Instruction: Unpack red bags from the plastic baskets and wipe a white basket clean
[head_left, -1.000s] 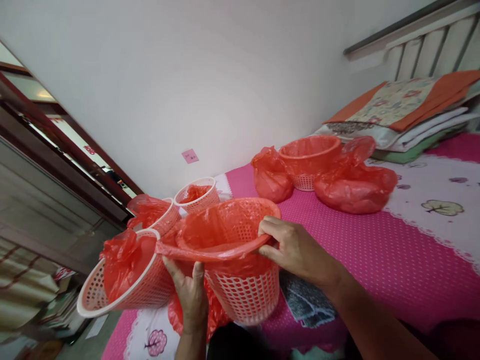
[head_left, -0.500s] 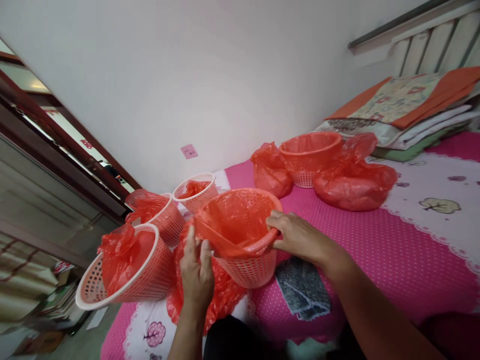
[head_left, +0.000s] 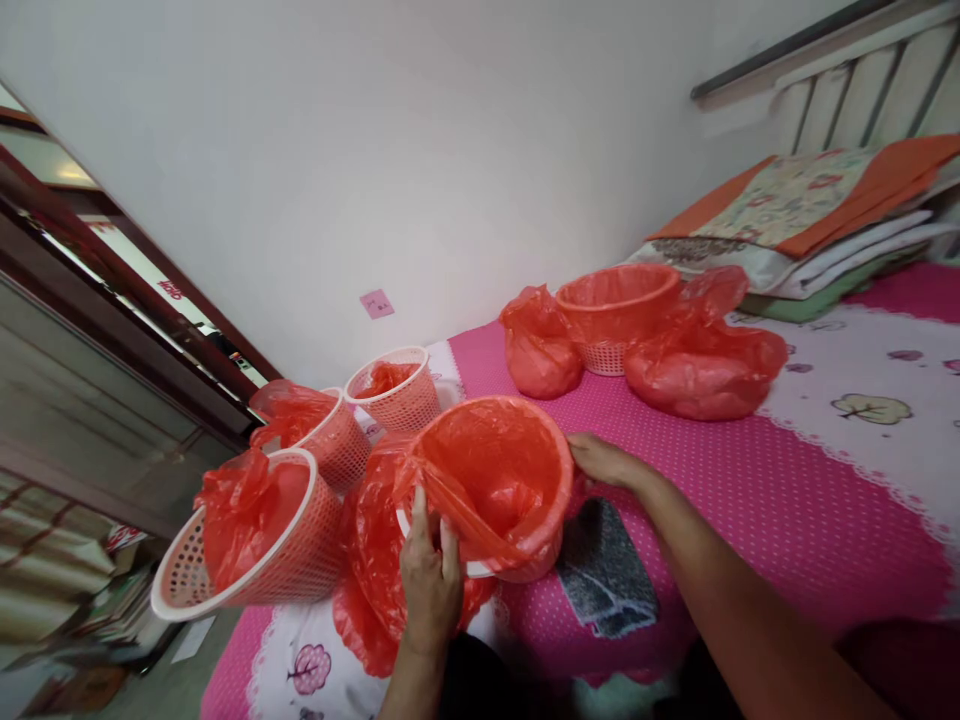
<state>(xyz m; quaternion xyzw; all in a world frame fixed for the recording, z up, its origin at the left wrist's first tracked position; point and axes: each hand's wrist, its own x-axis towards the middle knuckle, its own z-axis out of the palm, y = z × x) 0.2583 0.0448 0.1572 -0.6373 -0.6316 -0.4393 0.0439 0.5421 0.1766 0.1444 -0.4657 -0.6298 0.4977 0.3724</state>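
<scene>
In front of me a pink mesh plastic basket [head_left: 529, 570] tilts toward me, lined with a red plastic bag [head_left: 495, 460]. The bag's edge folds over most of the rim; at the front left it stretches across the opening, and some white rim shows below. My left hand [head_left: 433, 585] pinches the bag's edge there with thumb and fingers. On the far right side my right hand [head_left: 607, 462] closes at the basket's rim, its fingertips partly hidden. Beside the basket's left lies a pile of crumpled red plastic bags [head_left: 375, 560]. A folded dark grey cloth [head_left: 607, 570] lies to its right.
Several pink baskets with red bags stand at the left, the nearest basket [head_left: 300, 560] tilted. Toward the wall a lined basket [head_left: 604, 355] stands between two filled red bags [head_left: 544, 350]. Folded bedding [head_left: 810, 225] is stacked at the right on the pink bed [head_left: 810, 500].
The basket has tipped toward me, showing more of its inside. My left hand has moved right with the bag's edge; my right hand has shifted from the front right rim to farther round its right side.
</scene>
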